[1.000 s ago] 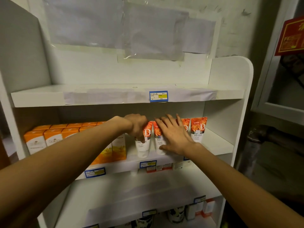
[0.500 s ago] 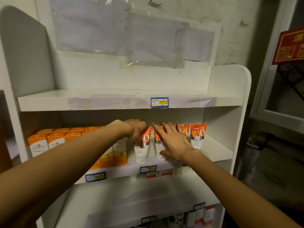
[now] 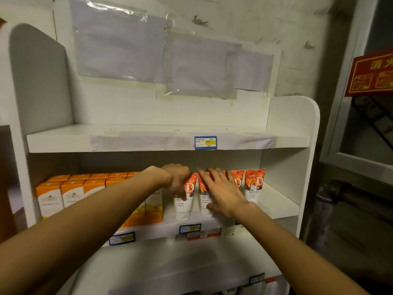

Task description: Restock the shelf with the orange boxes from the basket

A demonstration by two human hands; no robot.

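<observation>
Several orange and white boxes (image 3: 72,193) stand in rows on the left half of the middle shelf (image 3: 278,207). To their right stand several orange and white tubes (image 3: 254,186) marked with a D. My left hand (image 3: 177,179) is curled over the top of the leftmost tube (image 3: 184,204) and grips it. My right hand (image 3: 221,191) lies flat with straight fingers against the fronts of the tubes beside it. My left forearm hides part of one box at the row's right end. No basket is in view.
The top shelf (image 3: 148,139) holds no goods and carries a blue price tag (image 3: 205,142). Below, a bare lower shelf (image 3: 170,265) and small items at the bottom. A red sign (image 3: 372,75) hangs on the right wall beside a grey frame.
The view has tilted upward a little, so the shelves sit lower in the frame. Both hands stay on the tubes in nearly the same places.
</observation>
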